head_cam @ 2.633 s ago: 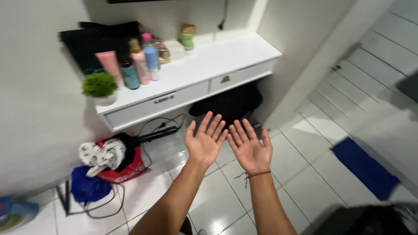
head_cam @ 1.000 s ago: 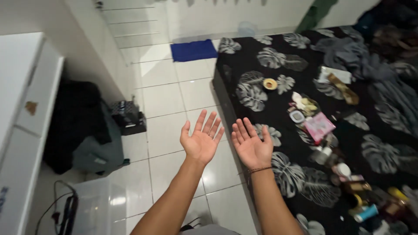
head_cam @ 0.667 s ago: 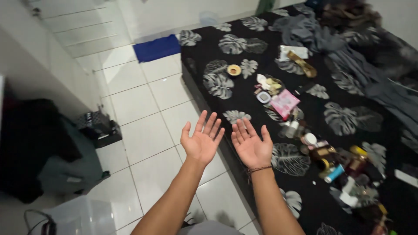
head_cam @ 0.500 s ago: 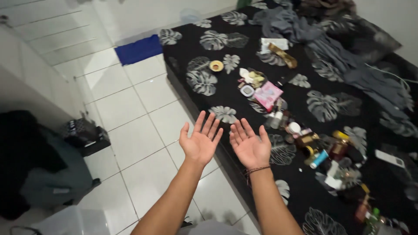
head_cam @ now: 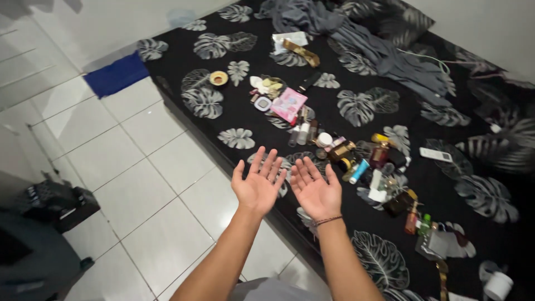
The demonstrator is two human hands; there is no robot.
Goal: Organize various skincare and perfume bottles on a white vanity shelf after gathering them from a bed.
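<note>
My left hand [head_cam: 258, 185] and my right hand [head_cam: 315, 190] are held out side by side, palms up, fingers spread, holding nothing. A thin cord bracelet circles my right wrist. Both hover over the near edge of a low bed [head_cam: 356, 111] covered in a black sheet with grey leaf prints. Just beyond my fingertips lies a scatter of small cosmetics bottles and tubes [head_cam: 356, 161]. Farther up the bed are a pink pouch [head_cam: 289, 103], a round compact [head_cam: 262, 103] and a roll of tape [head_cam: 218, 78].
White floor tiles [head_cam: 139, 184] lie left of the bed. A blue mat [head_cam: 118, 73] is on the floor at the far end. A dark bag and black box [head_cam: 50, 203] sit at the left. Grey clothes [head_cam: 362, 39] are heaped on the bed. A white remote [head_cam: 436, 154] lies at right.
The view has swung from a white dresser, across the tiled floor, to the bed with scattered cosmetics. My hands have kept the same open, palms-up pose throughout.
</note>
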